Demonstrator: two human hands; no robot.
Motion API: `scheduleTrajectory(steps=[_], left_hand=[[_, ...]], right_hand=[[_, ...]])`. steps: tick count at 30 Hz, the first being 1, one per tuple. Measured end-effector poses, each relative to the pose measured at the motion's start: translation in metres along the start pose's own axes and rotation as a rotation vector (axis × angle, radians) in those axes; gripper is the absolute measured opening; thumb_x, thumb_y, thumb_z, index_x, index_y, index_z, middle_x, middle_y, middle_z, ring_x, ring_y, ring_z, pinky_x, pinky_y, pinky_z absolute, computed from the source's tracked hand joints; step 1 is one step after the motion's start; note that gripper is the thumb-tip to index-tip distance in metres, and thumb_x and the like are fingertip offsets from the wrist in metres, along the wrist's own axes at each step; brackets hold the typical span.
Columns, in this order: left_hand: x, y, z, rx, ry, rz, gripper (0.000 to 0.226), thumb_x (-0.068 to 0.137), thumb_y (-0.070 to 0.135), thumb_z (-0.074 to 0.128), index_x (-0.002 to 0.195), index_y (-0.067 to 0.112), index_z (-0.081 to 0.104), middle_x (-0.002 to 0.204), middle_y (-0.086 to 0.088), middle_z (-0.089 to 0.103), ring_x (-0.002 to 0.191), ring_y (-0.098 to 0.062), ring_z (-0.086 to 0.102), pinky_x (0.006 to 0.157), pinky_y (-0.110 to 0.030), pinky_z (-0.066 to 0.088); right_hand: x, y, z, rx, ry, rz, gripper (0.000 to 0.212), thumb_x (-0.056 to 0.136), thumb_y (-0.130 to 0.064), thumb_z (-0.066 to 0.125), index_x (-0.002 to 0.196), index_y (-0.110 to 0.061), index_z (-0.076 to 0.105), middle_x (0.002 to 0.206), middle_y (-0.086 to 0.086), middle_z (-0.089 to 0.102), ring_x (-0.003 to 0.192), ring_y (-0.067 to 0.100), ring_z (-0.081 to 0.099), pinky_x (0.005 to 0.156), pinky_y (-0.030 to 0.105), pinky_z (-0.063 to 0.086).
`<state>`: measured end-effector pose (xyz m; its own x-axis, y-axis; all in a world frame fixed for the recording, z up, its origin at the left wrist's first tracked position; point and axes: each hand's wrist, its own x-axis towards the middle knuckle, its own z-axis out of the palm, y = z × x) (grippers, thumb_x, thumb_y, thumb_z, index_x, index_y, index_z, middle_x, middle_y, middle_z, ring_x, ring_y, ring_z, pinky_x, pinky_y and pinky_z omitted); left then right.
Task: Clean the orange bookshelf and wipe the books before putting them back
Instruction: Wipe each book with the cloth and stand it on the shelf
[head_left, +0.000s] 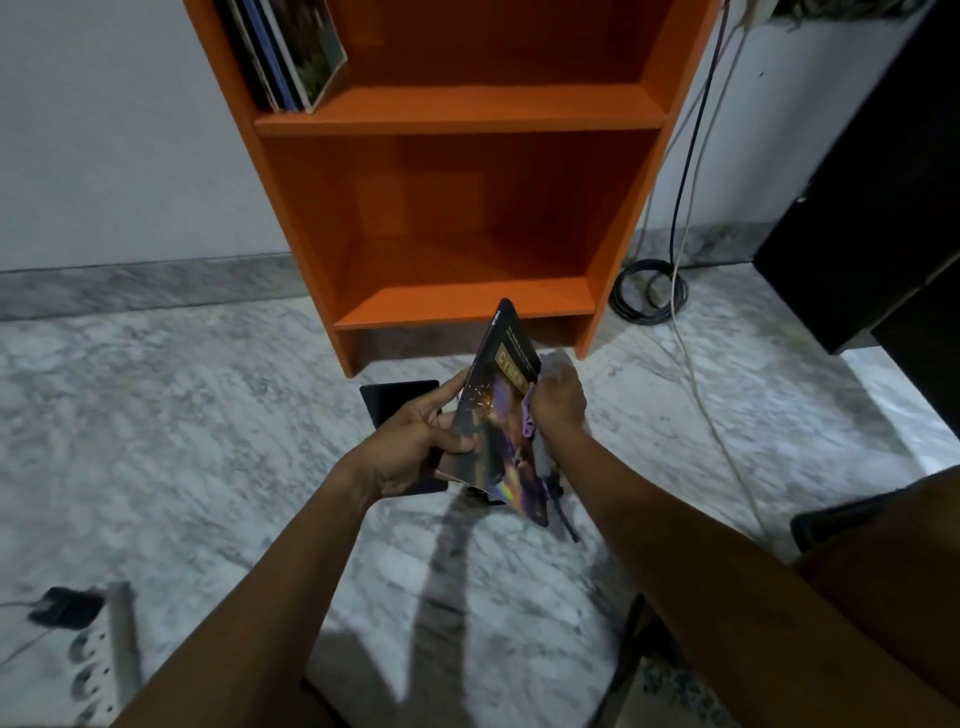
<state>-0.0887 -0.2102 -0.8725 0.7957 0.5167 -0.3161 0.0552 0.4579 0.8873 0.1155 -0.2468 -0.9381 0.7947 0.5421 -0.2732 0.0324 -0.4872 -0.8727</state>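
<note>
The orange bookshelf (467, 109) stands against the wall ahead of me. Its lower compartment holds nothing; several books (291, 52) lean at the left of the upper shelf. My left hand (415, 441) grips a dark book with a colourful cover (498, 415), held tilted above the floor. My right hand (558, 400) presses a pale cloth (540, 441) against the book's right side. A black book (400, 400) lies flat on the floor behind my left hand, partly hidden.
The floor is grey-white marble (208, 415). A coiled black cable (649, 291) and a white cord (711, 415) lie to the right of the shelf. Dark furniture (883, 208) stands at right. A power strip (98, 660) with a black plug sits at lower left.
</note>
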Motion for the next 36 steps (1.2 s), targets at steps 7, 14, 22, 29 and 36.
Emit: scheduleTrajectory(steps=[7,14,22,29,36], left_hand=[[0.008,0.009,0.01,-0.001,0.033,0.017,0.085,0.088,-0.025,0.048,0.153,0.028,0.042,0.13,-0.028,0.064,0.122,-0.047,0.059,0.101,-0.051,0.05],[0.009,0.022,-0.004,-0.037,0.203,0.051,0.087,0.087,-0.024,0.048,0.154,0.031,0.04,0.126,-0.023,0.068,0.104,-0.033,0.069,0.079,-0.038,0.06],[0.002,0.051,-0.006,-0.073,0.146,0.168,0.081,0.09,-0.019,0.046,0.152,0.034,0.04,0.133,-0.014,0.066,0.117,-0.037,0.065,0.079,-0.042,0.06],[0.002,0.07,-0.009,-0.129,0.119,0.224,0.075,0.095,-0.016,0.043,0.153,0.03,0.037,0.136,-0.009,0.066,0.126,-0.033,0.062,0.091,-0.044,0.056],[0.026,0.07,0.01,0.388,0.607,0.188,0.092,0.088,0.042,0.075,0.16,0.031,0.018,0.153,-0.004,0.048,0.138,-0.027,0.047,0.105,-0.044,0.045]], right_hand=[[-0.046,-0.057,0.002,0.1,-0.287,-0.46,0.044,0.112,-0.022,0.035,0.155,-0.027,0.04,0.149,0.006,0.055,0.128,0.021,0.058,0.106,0.037,0.047],[-0.086,-0.002,-0.001,-0.065,-0.447,-0.706,0.043,0.108,-0.028,0.039,0.149,-0.035,0.049,0.163,-0.003,0.037,0.152,0.012,0.03,0.12,0.036,0.03],[-0.039,-0.019,-0.03,0.113,-0.116,-0.175,0.031,0.099,-0.007,0.046,0.106,-0.019,0.073,0.104,0.004,0.072,0.094,0.026,0.069,0.085,0.048,0.06],[-0.019,-0.067,-0.05,0.691,-0.612,0.086,0.044,0.088,-0.045,0.063,0.102,-0.006,0.077,0.098,0.014,0.077,0.091,0.028,0.072,0.101,0.048,0.051],[-0.057,-0.102,-0.039,0.166,-0.345,-0.36,0.02,0.087,0.008,0.066,0.101,-0.007,0.072,0.091,0.005,0.074,0.077,0.011,0.073,0.06,0.016,0.055]])
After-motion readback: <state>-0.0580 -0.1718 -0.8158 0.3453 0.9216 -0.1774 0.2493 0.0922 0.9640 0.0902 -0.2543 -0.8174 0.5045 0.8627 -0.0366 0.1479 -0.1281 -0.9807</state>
